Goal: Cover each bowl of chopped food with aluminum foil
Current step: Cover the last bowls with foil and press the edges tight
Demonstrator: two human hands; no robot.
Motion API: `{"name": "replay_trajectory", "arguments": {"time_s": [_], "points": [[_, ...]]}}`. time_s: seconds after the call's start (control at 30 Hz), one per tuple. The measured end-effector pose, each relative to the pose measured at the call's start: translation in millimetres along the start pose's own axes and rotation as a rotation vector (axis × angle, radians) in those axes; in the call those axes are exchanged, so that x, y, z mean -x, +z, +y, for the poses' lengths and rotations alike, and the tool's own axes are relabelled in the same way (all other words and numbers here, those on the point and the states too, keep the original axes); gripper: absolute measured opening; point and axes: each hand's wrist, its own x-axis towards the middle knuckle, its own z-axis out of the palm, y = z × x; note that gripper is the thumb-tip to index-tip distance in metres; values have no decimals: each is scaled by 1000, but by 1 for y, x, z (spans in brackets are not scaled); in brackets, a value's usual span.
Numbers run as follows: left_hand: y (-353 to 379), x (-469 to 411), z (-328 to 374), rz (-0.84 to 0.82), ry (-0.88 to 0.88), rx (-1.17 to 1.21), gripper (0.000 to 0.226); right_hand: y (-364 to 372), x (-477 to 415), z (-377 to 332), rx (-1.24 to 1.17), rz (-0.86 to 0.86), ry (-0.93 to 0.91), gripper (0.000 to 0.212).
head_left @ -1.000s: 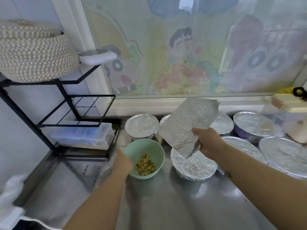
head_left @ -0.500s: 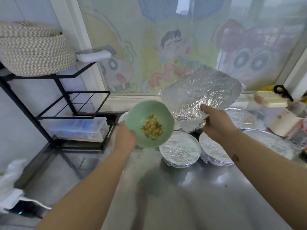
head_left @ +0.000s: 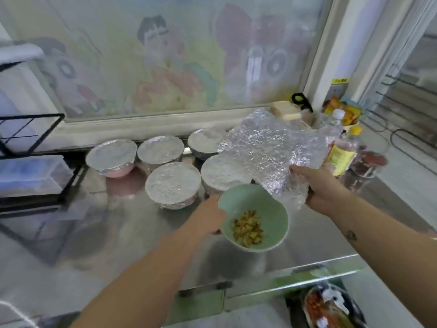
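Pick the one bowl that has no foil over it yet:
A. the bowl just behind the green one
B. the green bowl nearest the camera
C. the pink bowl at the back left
B: the green bowl shows its yellow chopped food openly, while the pink bowl and the bowl behind the green one both wear foil tops.

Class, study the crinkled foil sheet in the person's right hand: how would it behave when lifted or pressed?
Probably very light: the right hand holds the whole foil sheet up by one edge. Likely fairly self-supporting, since it spreads out without drooping. It should mould easily, judging by its crinkles and how foil hugs the covered bowls.
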Motion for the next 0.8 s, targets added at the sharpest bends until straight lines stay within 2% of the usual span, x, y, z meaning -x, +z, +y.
{"name": "replay_trajectory", "arguments": {"time_s": [0.1, 0.2, 0.27, 0.37, 0.43, 0.5, 0.57, 0.63, 0.67, 0.7, 0.8], "points": [[23, 4, -21, 1, -61, 17, 33, -29, 2, 28, -4, -31, 77, 34], [31, 11, -29, 17, -102, 95, 28, -38, 7, 51, 58, -97, 156, 28], [29, 17, -34, -36, -162, 155, 23, -39, 10, 64, 137, -130, 193, 24], [21, 21, -48, -158, -264, 342, 38, -39, 8, 82, 257, -203, 245, 28], [15, 21, -54, -108, -320, 441, 32, -38, 4, 90, 328, -226, 249, 30], [11, 17, -55, 65, -369, 562, 29, -38, 2, 95, 397, -220, 253, 31], [9, 11, -56, 330, -291, 460, 30, -39, 1, 98, 455, -235, 241, 40], [13, 15, -47, 518, -82, 221, 28, -45, -5, 104, 532, -264, 230, 79], [17, 19, -38, 549, 52, 153, 28, -50, -13, 109, 561, -291, 221, 94], [22, 22, -28, 542, 169, 99, 28, -52, -18, 113, 584, -314, 210, 95], [39, 20, -16, 496, 387, -95, 29, -42, -8, 102, 678, -352, 160, 59]]}}
